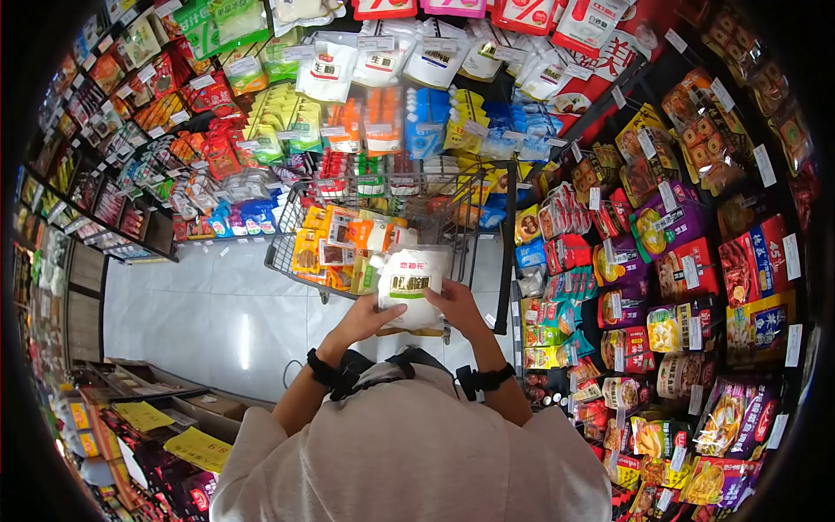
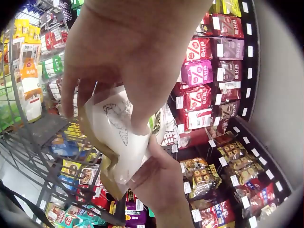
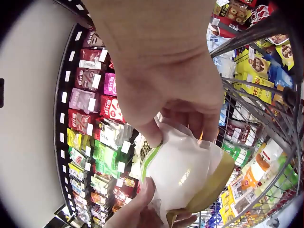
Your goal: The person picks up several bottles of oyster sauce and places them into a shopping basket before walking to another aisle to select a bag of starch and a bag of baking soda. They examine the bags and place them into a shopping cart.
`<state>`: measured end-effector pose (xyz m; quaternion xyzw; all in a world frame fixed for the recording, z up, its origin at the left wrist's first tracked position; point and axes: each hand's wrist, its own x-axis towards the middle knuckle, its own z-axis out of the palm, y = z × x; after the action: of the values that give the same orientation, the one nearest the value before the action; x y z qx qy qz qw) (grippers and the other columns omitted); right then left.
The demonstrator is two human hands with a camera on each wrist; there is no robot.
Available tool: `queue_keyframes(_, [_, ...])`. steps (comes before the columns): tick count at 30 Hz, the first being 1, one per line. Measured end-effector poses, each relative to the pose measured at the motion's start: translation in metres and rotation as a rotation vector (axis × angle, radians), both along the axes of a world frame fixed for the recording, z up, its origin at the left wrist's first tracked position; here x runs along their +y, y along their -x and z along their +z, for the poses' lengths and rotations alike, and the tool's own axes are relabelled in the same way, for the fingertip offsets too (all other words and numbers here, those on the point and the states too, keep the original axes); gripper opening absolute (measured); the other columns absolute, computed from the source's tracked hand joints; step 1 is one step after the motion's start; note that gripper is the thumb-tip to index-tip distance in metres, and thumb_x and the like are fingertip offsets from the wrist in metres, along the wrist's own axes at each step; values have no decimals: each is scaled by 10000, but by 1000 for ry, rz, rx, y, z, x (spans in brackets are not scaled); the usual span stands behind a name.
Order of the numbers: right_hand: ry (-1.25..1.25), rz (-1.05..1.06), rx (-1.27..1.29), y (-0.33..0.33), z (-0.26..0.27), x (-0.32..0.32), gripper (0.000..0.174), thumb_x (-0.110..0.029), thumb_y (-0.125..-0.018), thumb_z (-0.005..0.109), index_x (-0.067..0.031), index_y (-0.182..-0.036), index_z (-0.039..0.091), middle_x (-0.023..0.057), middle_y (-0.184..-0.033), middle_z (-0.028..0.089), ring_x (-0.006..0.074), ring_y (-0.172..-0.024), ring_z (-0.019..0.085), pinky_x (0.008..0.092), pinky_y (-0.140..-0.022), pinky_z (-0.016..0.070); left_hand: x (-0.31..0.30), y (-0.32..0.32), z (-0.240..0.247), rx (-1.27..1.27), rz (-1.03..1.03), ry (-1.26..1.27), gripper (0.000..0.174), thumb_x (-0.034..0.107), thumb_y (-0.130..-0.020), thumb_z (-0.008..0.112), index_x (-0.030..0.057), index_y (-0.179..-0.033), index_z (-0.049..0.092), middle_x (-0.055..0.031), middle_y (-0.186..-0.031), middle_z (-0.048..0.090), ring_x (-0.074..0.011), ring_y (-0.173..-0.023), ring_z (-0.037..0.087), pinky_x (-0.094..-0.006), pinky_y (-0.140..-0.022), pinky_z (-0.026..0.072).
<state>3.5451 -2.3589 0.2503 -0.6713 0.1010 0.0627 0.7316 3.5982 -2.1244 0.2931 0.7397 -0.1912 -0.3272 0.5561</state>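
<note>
A plump white plastic bag (image 1: 413,274) with a green stripe and dark printed characters is held upright in front of the body, its front turned up to the head camera. My left hand (image 1: 370,318) grips its lower left side, with the thumb across the front. On the opposite side, my right hand (image 1: 455,306) holds the bag's edge, thumb on the front and fingers behind. The right wrist view shows the bag's gold-brown bottom edge (image 3: 211,187) and fingers curled around the back. Behind the bag stands a wire shopping cart (image 1: 291,271).
Inside the cart lie orange and yellow packets (image 1: 311,242) and an orange-and-white packet (image 1: 370,233). Shelves of bagged powders (image 1: 327,68) rise ahead; snack packets (image 1: 665,222) line the right side. Yellow signs (image 1: 198,448) stand at lower left, beyond pale floor tiles (image 1: 209,304).
</note>
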Motion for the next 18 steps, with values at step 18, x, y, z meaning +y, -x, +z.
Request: queue_keyframes(18, [-38, 53, 49, -21, -6, 13, 297, -236, -963, 698, 12, -1125, 704, 63, -1003, 738, 108, -866, 662, 284, -764, 529, 13, -6, -6, -21, 123, -49, 433, 295, -959, 720, -2, -1264, 640, -108, -1125, 722, -174, -989, 688, -340, -876, 556])
